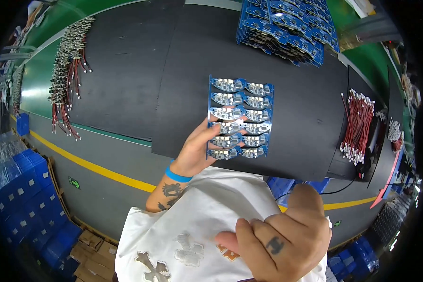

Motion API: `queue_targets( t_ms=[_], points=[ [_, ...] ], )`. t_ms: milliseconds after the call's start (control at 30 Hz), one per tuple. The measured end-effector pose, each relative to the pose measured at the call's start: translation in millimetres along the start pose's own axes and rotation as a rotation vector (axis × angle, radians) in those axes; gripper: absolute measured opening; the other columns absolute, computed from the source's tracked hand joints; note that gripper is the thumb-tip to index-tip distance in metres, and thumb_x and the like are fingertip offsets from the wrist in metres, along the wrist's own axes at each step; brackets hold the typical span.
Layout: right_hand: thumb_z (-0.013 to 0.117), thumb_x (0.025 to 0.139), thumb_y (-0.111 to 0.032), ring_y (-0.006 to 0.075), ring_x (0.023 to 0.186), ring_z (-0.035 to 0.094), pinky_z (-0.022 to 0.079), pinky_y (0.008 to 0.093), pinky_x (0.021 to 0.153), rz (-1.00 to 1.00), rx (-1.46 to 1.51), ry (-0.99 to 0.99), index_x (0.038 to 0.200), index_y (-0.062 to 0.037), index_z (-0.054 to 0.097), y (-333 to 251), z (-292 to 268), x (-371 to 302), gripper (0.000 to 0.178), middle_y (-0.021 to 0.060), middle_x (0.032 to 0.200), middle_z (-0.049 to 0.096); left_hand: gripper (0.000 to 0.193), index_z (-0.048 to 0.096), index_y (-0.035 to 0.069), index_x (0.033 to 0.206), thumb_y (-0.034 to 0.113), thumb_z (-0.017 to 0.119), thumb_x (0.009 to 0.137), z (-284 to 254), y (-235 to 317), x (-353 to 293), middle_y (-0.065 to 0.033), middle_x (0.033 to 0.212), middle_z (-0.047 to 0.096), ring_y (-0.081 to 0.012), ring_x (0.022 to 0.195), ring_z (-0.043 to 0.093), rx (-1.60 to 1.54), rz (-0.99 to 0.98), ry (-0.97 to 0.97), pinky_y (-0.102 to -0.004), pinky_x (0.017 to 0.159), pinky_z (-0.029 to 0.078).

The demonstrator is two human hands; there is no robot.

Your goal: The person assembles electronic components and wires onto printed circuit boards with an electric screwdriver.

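My left hand (195,146) grips the left edge of a blue circuit board panel (240,114) over the black work surface, thumb on top and fingers underneath. The panel carries two columns of small boards set with components and is held face up. Close to the camera at the lower right, my right hand (286,235) is raised in front of my white shirt, its fingers curled in. Whatever those fingers may hold is hidden from this view. A blue band circles my left wrist.
A tall stack of blue panels (286,33) stands at the far right of the black work surface (122,70). Red wire leads with white connectors (359,127) lie in a bundle at right. Wired boards (68,70) form a row at left. Blue boxes (26,202) are piled on the floor.
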State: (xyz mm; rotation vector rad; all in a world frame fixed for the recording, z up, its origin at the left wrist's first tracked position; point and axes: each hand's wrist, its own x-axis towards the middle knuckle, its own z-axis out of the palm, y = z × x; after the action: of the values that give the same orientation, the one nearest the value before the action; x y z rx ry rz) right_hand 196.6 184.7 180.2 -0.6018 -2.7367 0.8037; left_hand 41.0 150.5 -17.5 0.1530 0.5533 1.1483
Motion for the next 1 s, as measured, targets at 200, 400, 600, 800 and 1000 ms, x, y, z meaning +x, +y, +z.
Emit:
queue_targets(
  t_ms=[200,400,600,800,1000],
  points=[
    [0.068,0.066,-0.020,0.0120,0.048,0.051,0.035,0.0288,0.044,0.073,0.158,0.170,0.073,-0.0068,0.063,29,40,-27,0.016,-0.0001,0.057,0.057,0.044,0.029,-0.001,0.131,0.008,0.040,0.089,-7,15,-14,-0.0181,0.125,0.046,-0.0249,0.108,0.052,0.139,-0.033,0.021,-0.0372,0.088,0.047],
    [0.067,0.077,-0.011,0.0149,0.074,0.059,0.046,0.0262,0.059,0.543,0.605,0.284,0.109,0.0027,0.055,121,94,-41,0.037,0.0106,0.088,0.062,0.056,0.028,-0.008,0.130,0.033,0.035,0.093,-12,54,-28,-0.0212,0.124,0.046,-0.0292,0.109,0.052,0.217,-0.272,-0.263,-0.0394,0.091,0.044],
    [0.055,0.086,-0.007,0.0078,0.078,0.057,0.047,0.0226,0.069,0.707,1.680,0.752,0.099,-0.0007,0.057,95,141,-49,0.014,0.0034,0.088,0.061,0.113,0.010,-0.005,0.137,0.081,0.033,0.068,-24,28,-27,-0.0195,0.142,0.021,-0.0304,0.130,0.024,-0.286,0.132,-0.813,-0.0443,0.106,0.018],
    [0.056,0.086,-0.006,0.0060,0.079,0.055,0.045,0.0211,0.071,0.702,1.615,0.847,0.103,-0.0037,0.052,75,176,-19,0.018,0.0033,0.089,0.059,0.091,0.012,0.006,0.139,0.017,0.073,0.072,-1,-13,-39,-0.0138,0.139,0.027,-0.0269,0.128,0.029,0.302,0.428,-0.172,-0.0438,0.104,0.025],
    [0.062,0.083,-0.009,0.0048,0.060,0.052,0.041,0.0175,0.048,0.777,1.029,0.717,0.082,0.0000,0.058,91,160,-29,0.010,0.0014,0.071,0.060,0.050,0.032,-0.001,0.130,-0.009,0.050,0.083,3,-9,-49,-0.0105,0.120,0.050,-0.0150,0.109,0.047,0.546,0.472,0.167,-0.0273,0.092,0.037]
  ],
)
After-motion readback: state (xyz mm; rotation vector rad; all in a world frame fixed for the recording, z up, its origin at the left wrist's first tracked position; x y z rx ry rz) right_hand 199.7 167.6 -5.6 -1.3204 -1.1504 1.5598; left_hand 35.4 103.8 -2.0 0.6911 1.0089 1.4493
